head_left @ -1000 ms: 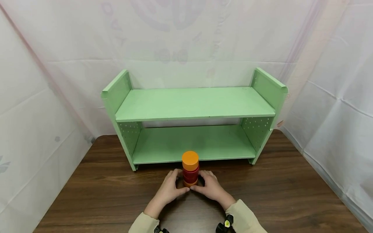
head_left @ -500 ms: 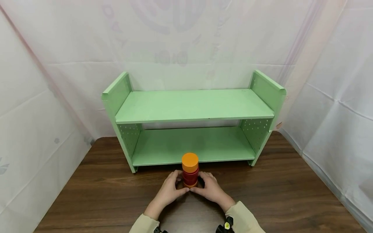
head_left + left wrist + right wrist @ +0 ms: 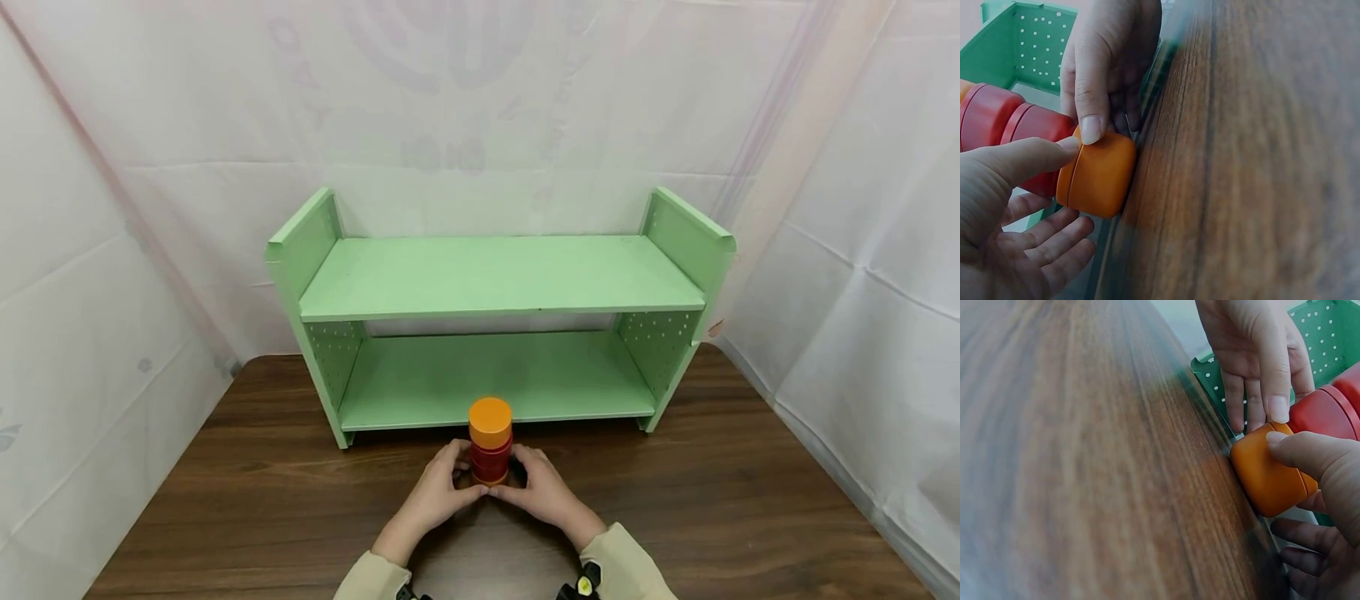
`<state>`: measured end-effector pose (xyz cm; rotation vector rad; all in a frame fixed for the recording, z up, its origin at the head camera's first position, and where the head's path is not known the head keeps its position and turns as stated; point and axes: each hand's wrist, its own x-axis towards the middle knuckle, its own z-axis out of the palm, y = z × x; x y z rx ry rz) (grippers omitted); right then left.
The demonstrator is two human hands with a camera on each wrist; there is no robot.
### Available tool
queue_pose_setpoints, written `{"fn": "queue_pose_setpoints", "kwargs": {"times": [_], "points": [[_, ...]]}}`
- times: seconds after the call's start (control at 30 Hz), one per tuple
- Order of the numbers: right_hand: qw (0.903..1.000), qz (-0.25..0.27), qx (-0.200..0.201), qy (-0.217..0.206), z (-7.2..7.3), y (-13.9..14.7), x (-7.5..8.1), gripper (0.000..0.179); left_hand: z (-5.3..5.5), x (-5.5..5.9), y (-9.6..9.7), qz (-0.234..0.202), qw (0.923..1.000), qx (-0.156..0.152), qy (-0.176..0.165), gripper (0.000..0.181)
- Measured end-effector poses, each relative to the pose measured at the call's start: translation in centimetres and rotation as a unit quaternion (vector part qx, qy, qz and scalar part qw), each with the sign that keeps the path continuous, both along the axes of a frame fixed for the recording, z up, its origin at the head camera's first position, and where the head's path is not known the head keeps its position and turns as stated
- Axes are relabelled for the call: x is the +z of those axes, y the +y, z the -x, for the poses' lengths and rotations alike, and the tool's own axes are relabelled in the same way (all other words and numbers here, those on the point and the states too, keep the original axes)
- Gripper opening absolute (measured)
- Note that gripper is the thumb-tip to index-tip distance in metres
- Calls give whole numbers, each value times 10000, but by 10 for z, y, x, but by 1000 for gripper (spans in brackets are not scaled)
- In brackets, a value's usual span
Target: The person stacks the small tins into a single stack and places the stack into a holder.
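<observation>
Head view: high, facing forward-down. Wrist views: close, sharing lowest orange piece (image 3: 1104,176).

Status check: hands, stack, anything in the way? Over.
Left hand and right hand gripping stack at orange base. Upright on table. Green shelf behind, could block forward movement.

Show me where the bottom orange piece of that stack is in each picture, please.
Head: bottom orange piece, low centre, a thin strip beneath the red pieces.
Left wrist: bottom orange piece, left of centre, about mid-height.
Right wrist: bottom orange piece, right of centre, about mid-height.
Shared landmark: green shelf, nearly whole in the head view, partly shown in both wrist views.
</observation>
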<state>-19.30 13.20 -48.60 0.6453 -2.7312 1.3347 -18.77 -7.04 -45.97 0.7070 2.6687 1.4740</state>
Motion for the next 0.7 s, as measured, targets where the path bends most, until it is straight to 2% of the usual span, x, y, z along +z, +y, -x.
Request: {"fn": "queue_pose_setpoints", "kwargs": {"times": [0.37,0.7], "points": [[9995,316,51,26,-4,-1,1,51,-2,0,1,-228,9992,-199,-242,54],[9988,457,173,-65,-5,-4,2,51,-3,2,-1,-214,9994,-231,-132,52]]}}
